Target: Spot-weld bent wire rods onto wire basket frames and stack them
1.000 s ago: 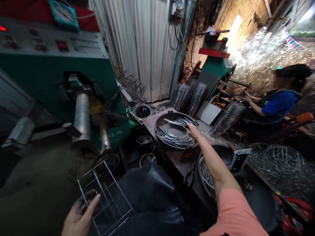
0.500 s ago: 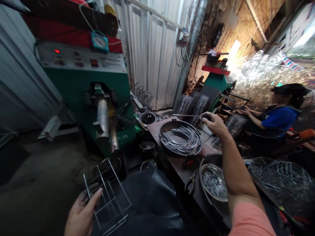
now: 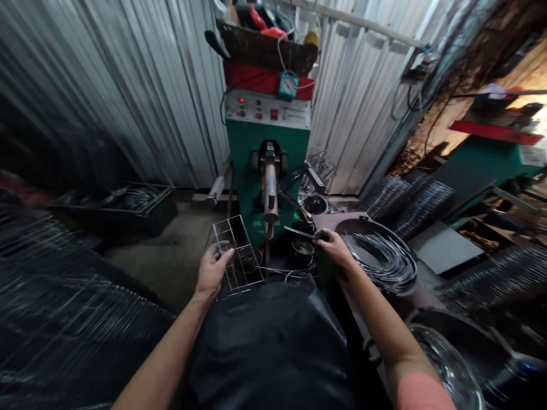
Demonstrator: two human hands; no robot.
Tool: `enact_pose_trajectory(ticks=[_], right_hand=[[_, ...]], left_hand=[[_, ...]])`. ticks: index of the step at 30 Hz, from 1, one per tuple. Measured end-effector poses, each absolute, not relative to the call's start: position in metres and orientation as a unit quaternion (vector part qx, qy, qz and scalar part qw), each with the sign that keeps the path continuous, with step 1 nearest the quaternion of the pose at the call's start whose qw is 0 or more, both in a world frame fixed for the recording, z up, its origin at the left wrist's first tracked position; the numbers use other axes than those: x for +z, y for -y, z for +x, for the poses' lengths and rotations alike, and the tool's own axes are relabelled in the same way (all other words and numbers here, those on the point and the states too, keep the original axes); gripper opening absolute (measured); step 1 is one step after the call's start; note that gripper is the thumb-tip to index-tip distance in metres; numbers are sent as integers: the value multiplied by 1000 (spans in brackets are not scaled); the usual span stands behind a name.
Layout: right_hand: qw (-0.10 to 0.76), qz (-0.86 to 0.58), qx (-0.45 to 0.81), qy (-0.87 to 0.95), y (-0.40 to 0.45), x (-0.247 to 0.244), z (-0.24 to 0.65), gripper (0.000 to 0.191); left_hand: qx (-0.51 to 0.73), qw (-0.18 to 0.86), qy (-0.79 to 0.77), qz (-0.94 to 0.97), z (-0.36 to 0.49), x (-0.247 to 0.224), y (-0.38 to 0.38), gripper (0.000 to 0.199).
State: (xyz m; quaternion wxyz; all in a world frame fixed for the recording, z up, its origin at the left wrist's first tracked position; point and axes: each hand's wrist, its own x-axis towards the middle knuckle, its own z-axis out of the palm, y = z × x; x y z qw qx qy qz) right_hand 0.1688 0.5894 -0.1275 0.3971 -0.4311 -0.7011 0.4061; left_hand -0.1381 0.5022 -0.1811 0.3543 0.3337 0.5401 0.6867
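Observation:
My left hand [image 3: 213, 266] is closed on the left edge of a small welded wire rack [image 3: 231, 233], which it holds tilted above my dark apron [image 3: 273, 341]. Pinched in my right hand [image 3: 331, 244] is a thin metal wire [image 3: 299, 232] whose free end points left, toward the machine. Both hands are in front of a green machine [image 3: 243, 148] with a round metal arm [image 3: 270, 191] sticking out at its middle. The fingertips of my right hand are partly hidden by the hand itself.
A round pan [image 3: 363, 223] of curved wires [image 3: 384, 265] stands on the bench at right. Nearer me is a shiny bowl [image 3: 448, 359]. Wire racks are piled at left [image 3: 85, 324] and stacked at right [image 3: 419, 202]. A dark bin [image 3: 158, 213] sits by the corrugated wall.
The view has turned left toward the green machine. My right hand has come from above the pan of wires to the machine's front, still holding the wire. My left hand keeps the rack.

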Motion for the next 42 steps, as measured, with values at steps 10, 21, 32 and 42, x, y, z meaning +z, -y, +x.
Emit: enact_pose_trajectory(ticks=[10,21,32,42], right_hand=[[380,-440,437,687,-608,-194,148,22],[357,-390,238,815,-621,-204,134,13],[369,-378,236,815,-636,-211,130,17],[371,-388,236,810,-643,-214,123,18]], left_hand=[[653,457,-505,332,-120,-210,-525,44],[635,494,-497,325,-101,-206,-536,39],[647,505,-493,289,-103,-201,-540,43],[649,529,-479,264,-110,-198,-545,45]])
